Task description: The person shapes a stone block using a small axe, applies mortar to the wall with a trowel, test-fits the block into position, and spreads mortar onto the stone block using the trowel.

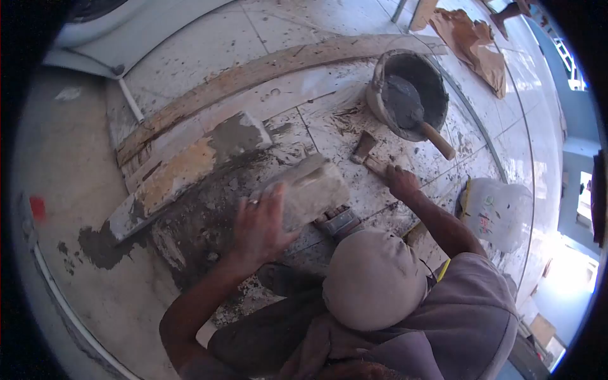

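From my remote seat, the largest thing I see is the pale tiled floor (218,39), spattered with grey. A long wooden board (266,71) curves across the upper middle of the frame. Below it, left of centre, lies a slab (180,166) partly coated with wet mortar. A bucket (377,104) sits at upper right of centre, with grey mortar inside and a tool's wooden handle (438,140) jutting over its rim. A printed white bag (503,212) lies at the right.

The pale block (320,190) is at the middle of the frame. I see the left hand (263,225) at its left end, fingers straight and slightly parted, thumb held away; I cannot tell whether they bear its weight. The right hand (403,183), right of centre, has its fingers curled around the handle of a small hatchet (363,148), its head pointing toward the upper left.
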The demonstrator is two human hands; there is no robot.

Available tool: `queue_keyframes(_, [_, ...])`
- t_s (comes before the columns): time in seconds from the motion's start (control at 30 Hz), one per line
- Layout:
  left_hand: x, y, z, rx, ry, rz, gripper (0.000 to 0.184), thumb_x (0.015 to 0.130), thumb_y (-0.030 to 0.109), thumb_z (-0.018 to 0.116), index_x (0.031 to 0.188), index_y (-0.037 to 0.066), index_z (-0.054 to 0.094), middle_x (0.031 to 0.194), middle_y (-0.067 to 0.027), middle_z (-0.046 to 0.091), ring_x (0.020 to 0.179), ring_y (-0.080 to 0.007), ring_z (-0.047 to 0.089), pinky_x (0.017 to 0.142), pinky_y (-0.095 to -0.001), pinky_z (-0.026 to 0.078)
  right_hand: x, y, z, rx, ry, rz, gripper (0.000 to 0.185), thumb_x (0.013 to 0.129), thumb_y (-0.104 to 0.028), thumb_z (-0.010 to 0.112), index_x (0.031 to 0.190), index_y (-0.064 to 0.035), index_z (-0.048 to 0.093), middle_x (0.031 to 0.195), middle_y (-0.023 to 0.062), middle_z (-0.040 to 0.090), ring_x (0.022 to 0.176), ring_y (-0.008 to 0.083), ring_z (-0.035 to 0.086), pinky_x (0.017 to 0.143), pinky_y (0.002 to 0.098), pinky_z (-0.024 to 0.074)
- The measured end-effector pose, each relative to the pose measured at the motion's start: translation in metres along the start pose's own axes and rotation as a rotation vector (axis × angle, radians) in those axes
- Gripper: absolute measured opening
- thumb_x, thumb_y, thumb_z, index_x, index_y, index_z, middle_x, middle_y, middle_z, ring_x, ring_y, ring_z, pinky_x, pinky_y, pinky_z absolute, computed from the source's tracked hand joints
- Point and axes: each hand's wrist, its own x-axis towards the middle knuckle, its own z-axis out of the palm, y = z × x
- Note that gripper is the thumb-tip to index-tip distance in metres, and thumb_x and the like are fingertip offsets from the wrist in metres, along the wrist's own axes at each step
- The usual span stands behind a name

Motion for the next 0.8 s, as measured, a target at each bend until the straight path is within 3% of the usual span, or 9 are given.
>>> queue_keyframes(0.07, [0.021,0.015,0.012,0.051,-0.020,0.059,0.088,0.068,0.042,0.072,0.136,0.004,0.030,0.128,-0.0194,0.046,0.116,-0.0347,0.047,0.097,-0.0503,0.032,0.001,0.005,0.005,0.009,0.028,-0.004,0.031,0.080,-0.012,0.053,0.109,-0.0034,0.045,0.095,0.0194,0.057,0.083,0.0374,0.061,0.070,0.0467,0.0496])
queue_keyframes(0.13, [0.038,0.019,0.032,0.179,0.169,0.262,0.083,0.071,0.041,0.070,0.136,0.006,0.033,0.130,-0.0150,0.045,0.116,-0.0303,0.047,0.092,-0.0464,0.036,0.003,0.009,0.006,0.049,0.016,0.041,0.036,0.080,-0.014,0.054,0.115,-0.0053,0.046,0.099,0.0184,0.057,0.085,0.0377,0.061,0.071,0.0471,0.0496])
queue_keyframes(0.23, [0.040,0.023,0.053,0.325,0.204,0.301,0.074,0.075,0.039,0.067,0.134,0.008,0.036,0.130,-0.0112,0.045,0.116,-0.0266,0.047,0.089,-0.0436,0.037,0.001,0.012,0.009,0.087,0.020,0.078,0.041,0.081,-0.018,0.055,0.120,-0.0076,0.049,0.102,0.0172,0.057,0.087,0.0376,0.060,0.070,0.0470,0.0498])
queue_keyframes(0.37, [0.034,0.024,0.062,0.299,0.201,0.330,0.058,0.081,0.032,0.061,0.130,0.008,0.041,0.128,-0.0103,0.048,0.115,-0.0267,0.048,0.087,-0.0423,0.039,-0.002,0.012,0.011,0.120,0.134,0.047,0.039,0.081,-0.020,0.056,0.118,-0.0084,0.051,0.098,0.0159,0.056,0.084,0.0361,0.061,0.067,0.0467,0.0499])
queue_keyframes(0.43, [0.032,0.027,0.073,0.443,0.361,0.364,0.047,0.083,0.026,0.058,0.125,0.009,0.044,0.125,-0.0091,0.051,0.113,-0.0271,0.051,0.084,-0.0409,0.041,-0.004,0.011,0.009,0.148,0.128,0.062,0.041,0.080,-0.020,0.058,0.118,-0.0088,0.051,0.097,0.0155,0.056,0.084,0.0356,0.061,0.068,0.0460,0.0500])
queue_keyframes(0.53, [0.027,0.034,0.074,0.408,0.335,0.352,0.041,0.085,0.022,0.056,0.122,0.010,0.045,0.123,-0.0085,0.053,0.111,-0.0273,0.052,0.082,-0.0404,0.042,-0.006,0.012,0.009,0.196,0.135,0.061,0.042,0.080,-0.019,0.058,0.120,-0.0091,0.049,0.097,0.0153,0.055,0.087,0.0348,0.059,0.071,0.0452,0.0490])
queue_keyframes(0.8, [0.033,0.036,0.066,0.318,0.243,0.297,0.050,0.079,0.020,0.059,0.125,0.010,0.043,0.126,-0.0109,0.051,0.109,-0.0291,0.053,0.081,-0.0420,0.041,-0.014,0.016,0.036,0.282,0.307,0.073,0.053,0.079,-0.020,0.061,0.129,-0.0123,0.046,0.107,0.0150,0.050,0.102,0.0337,0.047,0.085,0.0461,0.0381])
